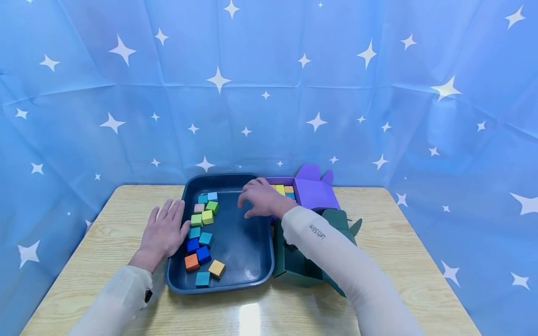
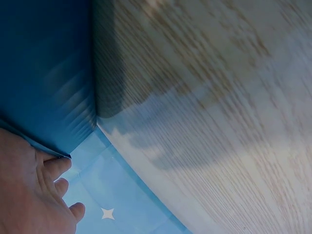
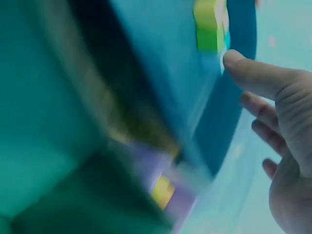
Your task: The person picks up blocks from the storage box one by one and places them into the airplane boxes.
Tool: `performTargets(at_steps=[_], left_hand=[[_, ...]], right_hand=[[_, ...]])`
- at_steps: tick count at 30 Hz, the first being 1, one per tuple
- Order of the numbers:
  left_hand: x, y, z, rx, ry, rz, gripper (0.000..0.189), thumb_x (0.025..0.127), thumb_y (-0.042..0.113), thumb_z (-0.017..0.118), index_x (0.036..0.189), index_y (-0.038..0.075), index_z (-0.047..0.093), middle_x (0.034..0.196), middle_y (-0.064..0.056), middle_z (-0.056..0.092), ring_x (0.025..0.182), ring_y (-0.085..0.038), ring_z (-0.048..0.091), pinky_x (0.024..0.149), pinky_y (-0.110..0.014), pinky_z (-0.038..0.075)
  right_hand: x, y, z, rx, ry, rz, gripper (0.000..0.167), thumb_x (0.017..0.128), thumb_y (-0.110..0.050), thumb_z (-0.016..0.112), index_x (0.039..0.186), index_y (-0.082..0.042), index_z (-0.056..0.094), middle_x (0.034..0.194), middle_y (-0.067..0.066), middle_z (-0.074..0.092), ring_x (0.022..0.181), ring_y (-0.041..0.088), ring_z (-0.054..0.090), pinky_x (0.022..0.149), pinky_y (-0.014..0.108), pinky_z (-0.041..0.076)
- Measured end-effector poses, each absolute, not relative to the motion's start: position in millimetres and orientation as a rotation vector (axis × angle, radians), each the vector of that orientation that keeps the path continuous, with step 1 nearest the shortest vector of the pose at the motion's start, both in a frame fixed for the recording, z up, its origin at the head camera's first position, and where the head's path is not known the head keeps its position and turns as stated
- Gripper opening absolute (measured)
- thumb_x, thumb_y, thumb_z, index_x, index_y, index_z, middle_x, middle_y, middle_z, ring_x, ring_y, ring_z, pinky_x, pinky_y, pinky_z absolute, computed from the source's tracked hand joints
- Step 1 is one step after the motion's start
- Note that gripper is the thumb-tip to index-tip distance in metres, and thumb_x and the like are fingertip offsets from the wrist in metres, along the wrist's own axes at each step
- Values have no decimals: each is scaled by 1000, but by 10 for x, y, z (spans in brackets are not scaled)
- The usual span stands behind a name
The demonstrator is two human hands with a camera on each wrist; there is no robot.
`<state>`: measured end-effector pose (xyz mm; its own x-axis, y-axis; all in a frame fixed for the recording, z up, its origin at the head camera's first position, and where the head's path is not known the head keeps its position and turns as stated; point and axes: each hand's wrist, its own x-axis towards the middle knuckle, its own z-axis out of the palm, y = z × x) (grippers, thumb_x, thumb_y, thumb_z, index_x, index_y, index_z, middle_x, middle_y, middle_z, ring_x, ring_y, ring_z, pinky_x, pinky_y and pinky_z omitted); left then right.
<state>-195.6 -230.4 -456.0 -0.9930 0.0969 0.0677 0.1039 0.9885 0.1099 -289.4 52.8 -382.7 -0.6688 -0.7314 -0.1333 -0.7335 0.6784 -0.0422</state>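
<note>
A dark blue tray [image 1: 241,247] holds several small coloured cubes along its left side, among them a light blue cube [image 1: 212,196], a green cube [image 1: 212,207], an orange cube [image 1: 192,262] and a tan cube [image 1: 216,269]. My left hand [image 1: 164,231] rests on the tray's left rim with its fingers extended. Above the tray's right side, my right hand [image 1: 262,198] is in the air, its fingers loosely bent. Nothing shows between its thumb and fingers in the right wrist view. Beside that hand is a purple box [image 1: 317,192] with yellow, orange and blue cubes inside.
A dark green box [image 1: 298,275] with raised flaps stands right of the tray, in front of the purple box; my right forearm hides part of its inside. All stand on a wooden table [image 1: 391,242] before a blue star-patterned curtain [image 1: 269,116].
</note>
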Motion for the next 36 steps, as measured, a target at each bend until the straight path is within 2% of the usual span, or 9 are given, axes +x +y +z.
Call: performTargets(at_steps=[6, 12, 20, 36], left_hand=[[-1979, -2289, -4549, -168, -3074, -188, 70, 101, 40, 42, 155, 2, 18, 161, -21, 23, 150, -42, 12, 121, -62, 7], [-1989, -2291, -4537, -166, -3082, -176, 71, 101, 40, 42, 155, 2, 17, 161, -20, 22, 150, -42, 12, 120, -62, 7], [-1983, -2293, -4528, -160, -3086, -178, 71, 101, 40, 42, 155, 2, 18, 160, -21, 22, 150, -42, 12, 120, -63, 7], [-1968, -2310, -4551, -164, -3078, -175, 71, 101, 41, 43, 155, 1, 18, 160, -21, 23, 149, -42, 13, 120, -63, 7]], right_hand=[[-2564, 171, -3838, -1493, 2544, 110, 30, 82, -44, 75, 112, -38, 70, 127, -13, 62, 135, 16, 40, 121, 47, 20], [-2329, 9, -3878, -1628, 2391, 165, 32, 81, -46, 75, 112, -41, 69, 125, -15, 61, 132, 11, 42, 120, 41, 23], [-2208, -98, -4002, -1690, 2279, 249, 34, 80, -50, 74, 113, -46, 67, 125, -17, 59, 133, 10, 40, 120, 38, 22], [-2130, -184, -4133, -1710, 2263, 363, 38, 79, -51, 74, 116, -46, 66, 125, -17, 60, 124, 8, 44, 119, 36, 25]])
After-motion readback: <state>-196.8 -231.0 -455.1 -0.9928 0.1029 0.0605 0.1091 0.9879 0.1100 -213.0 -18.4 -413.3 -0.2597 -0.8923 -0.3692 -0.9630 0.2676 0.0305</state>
